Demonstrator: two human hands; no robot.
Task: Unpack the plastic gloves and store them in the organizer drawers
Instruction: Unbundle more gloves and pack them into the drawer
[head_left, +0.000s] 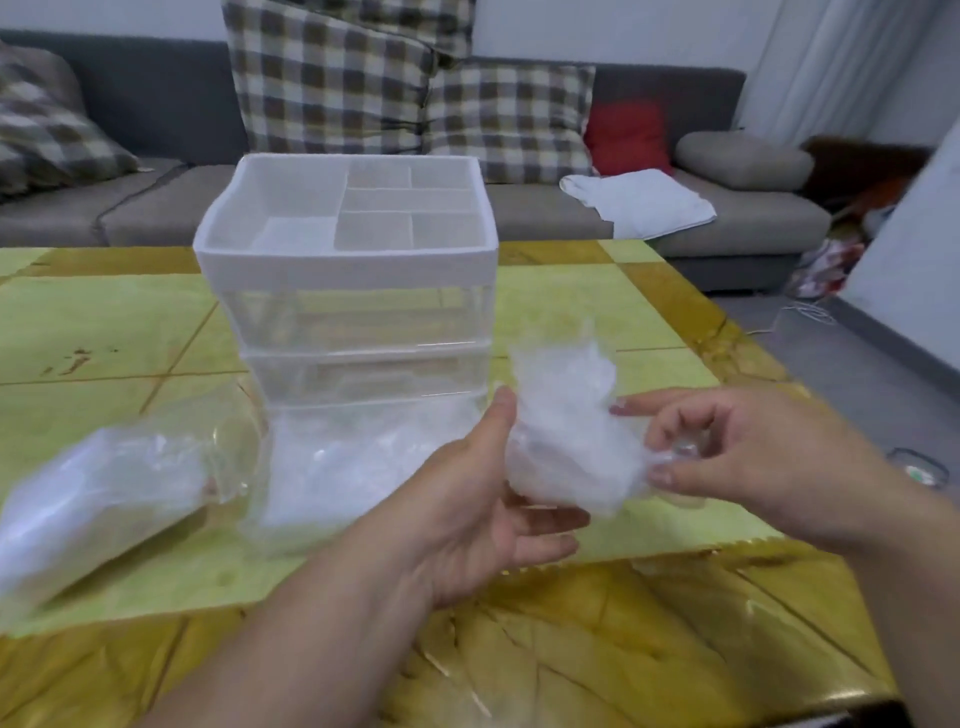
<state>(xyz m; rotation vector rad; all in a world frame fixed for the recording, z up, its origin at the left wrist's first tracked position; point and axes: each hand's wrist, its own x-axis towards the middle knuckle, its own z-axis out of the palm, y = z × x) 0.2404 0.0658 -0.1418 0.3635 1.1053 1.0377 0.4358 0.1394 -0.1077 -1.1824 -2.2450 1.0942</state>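
"While the fingertips (661, 475) of the right hand (753, 457) pinch the three o'clock edge of a crumpled bundle of clear plastic gloves (566, 441), what is the other hand doing?"

"The left hand (483, 499) cradles it from below, fingers curled under and thumb against its nine o'clock side. The bundle is held above the yellow-green tablecloth (130, 332), its long axis roughly twelve to six."

"Where next?"

"Likely the clear plastic drawer (265, 499), apparently pulled out at the foot of the translucent white organizer (343, 265) and already holding crumpled plastic. It lies at nine o'clock from the bundle, so the left hand is nearer. A clear bag of stacked white gloves (98, 499) lies farther out the same way."
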